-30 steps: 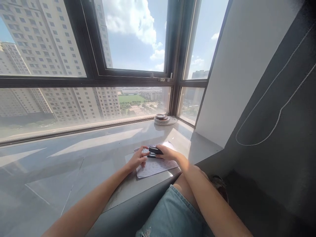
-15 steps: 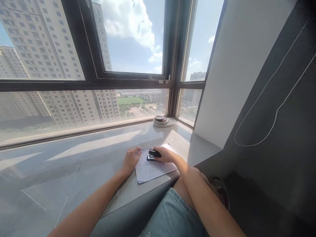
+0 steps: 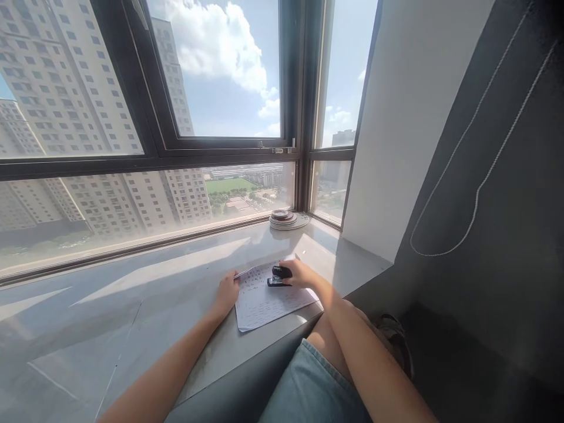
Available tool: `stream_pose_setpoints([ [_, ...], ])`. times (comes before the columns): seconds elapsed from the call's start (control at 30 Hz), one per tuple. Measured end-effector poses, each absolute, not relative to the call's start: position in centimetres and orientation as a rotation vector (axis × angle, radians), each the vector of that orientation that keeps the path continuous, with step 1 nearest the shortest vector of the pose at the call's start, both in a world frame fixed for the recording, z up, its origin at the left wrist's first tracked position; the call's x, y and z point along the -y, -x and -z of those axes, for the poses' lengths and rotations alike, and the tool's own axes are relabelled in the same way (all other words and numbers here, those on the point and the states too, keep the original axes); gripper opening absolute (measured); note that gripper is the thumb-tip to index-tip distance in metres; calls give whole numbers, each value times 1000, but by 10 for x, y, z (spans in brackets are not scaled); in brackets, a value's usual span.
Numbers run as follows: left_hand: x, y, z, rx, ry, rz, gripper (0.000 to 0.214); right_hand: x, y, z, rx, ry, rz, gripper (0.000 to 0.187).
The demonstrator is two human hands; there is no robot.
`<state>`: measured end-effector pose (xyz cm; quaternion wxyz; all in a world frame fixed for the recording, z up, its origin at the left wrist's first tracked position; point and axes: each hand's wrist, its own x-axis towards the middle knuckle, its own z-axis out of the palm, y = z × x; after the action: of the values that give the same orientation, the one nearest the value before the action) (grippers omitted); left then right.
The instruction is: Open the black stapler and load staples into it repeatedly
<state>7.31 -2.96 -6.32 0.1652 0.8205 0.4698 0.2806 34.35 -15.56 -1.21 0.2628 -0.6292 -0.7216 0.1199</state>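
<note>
Sheets of printed paper (image 3: pixel 262 308) lie on the pale window sill in front of me. My left hand (image 3: pixel 228 292) grips the upper left edge of the paper, which is lifted slightly there. A black stapler (image 3: pixel 278 277) is in my right hand (image 3: pixel 297 274), the fingers wrapped around its rear end. It sits over the upper part of the paper, its jaws apart and pointing left. Whether any paper lies between the jaws I cannot tell.
A stack of small plates (image 3: pixel 282 219) stands in the far corner of the sill (image 3: pixel 176 270), by the window frame (image 3: pixel 302 106). A beaded blind cord (image 3: pixel 477 191) hangs at the right. My knee (image 3: pixel 328 338) is close below the sill's front edge.
My left hand has shifted a little left and down and now holds the paper's edge raised. The stapler has moved slightly right over the paper. The whole view has turned a little.
</note>
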Motion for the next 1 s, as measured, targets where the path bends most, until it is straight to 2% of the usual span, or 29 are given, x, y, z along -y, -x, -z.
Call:
stream_pose_setpoints([
  [0.13,27,-67,60,-1283,-2125,-927,15,161,-368,6,1536,1888,-177,15],
  [0.27,29,-64,58,-1256,-2046,-1027,15,168,-384,7,1309,2137,13,24],
  [0.47,26,-66,58,-1230,-1987,-1134,20,170,-386,11,1211,2201,-12,36],
  [1.0,29,-64,57,-1262,-1993,-1172,38,170,-387,16,1185,2374,-99,34],
])
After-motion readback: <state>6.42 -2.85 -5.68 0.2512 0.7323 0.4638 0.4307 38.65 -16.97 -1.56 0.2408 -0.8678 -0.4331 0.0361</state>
